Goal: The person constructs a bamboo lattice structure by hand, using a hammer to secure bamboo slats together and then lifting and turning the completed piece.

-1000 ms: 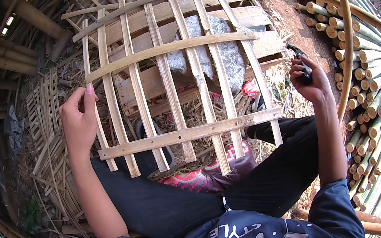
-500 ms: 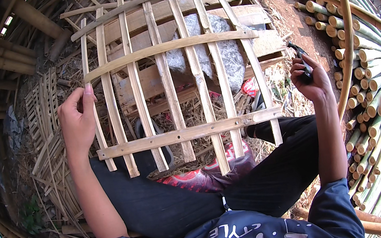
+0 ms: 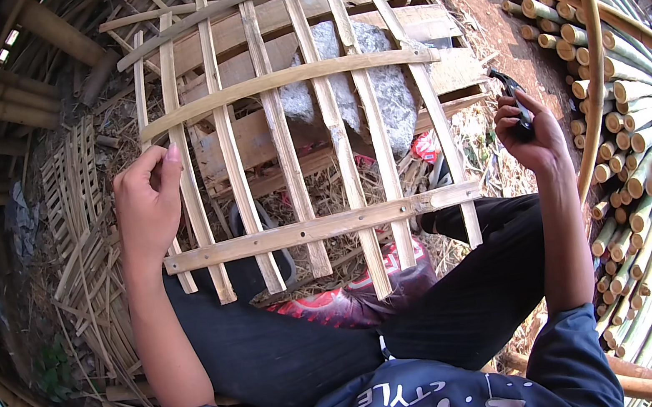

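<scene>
A bamboo lattice [image 3: 305,232], made of several split slats nailed across three crosspieces, lies in front of me. My left hand [image 3: 148,198] is closed at its left edge, over the leftmost slat, with the thumb against the neighbouring slat. Its curled fingers are partly hidden. Off the lattice's right side, my right hand [image 3: 533,130] grips a black tool, by its shape a hammer [image 3: 521,111], whose dark curved end points up and away. Beneath the lattice, a grey rock [image 3: 393,101] rests on a low platform of wooden boards [image 3: 237,145].
Cut bamboo poles [image 3: 634,124] are stacked along the right, with a bent pole [image 3: 590,21] in front of them. Bamboo strips [image 3: 84,248] and woven pieces lie at the left. A red printed sack [image 3: 341,306] sits between my legs, among straw and shavings.
My left hand has slid right along the lattice's edge, from the leftmost slat toward the second. The lattice has shifted slightly left. My right hand keeps the hammer in nearly the same place.
</scene>
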Available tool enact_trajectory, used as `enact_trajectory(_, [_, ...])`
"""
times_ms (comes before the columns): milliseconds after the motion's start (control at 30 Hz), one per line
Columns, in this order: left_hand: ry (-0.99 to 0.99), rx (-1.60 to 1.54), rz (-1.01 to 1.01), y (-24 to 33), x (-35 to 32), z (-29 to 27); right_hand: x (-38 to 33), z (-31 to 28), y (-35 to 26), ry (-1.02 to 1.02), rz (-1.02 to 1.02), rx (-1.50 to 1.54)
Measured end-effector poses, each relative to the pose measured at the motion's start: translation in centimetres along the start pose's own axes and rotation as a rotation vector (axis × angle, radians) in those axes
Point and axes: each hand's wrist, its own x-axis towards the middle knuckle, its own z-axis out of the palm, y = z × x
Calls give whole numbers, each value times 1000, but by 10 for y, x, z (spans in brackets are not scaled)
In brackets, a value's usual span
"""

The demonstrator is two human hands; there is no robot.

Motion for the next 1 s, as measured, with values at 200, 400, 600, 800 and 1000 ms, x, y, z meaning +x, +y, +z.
enact_trajectory(200, [21,72,114,17,7,29,-4,-3,-6,-9,-28,-1])
enact_trajectory(400, [-133,417,557,67,27,102,-3,5,0,-43,8,35])
enact_trajectory(600, [-238,470,368,79,36,163,-7,-1,-6,-49,5,39])
enact_trajectory(800, [-257,478,347,87,40,160,-14,3,-12,-64,-3,99])
enact_trajectory(1000, [-207,464,352,84,35,166,-5,2,-10,-36,-9,75])
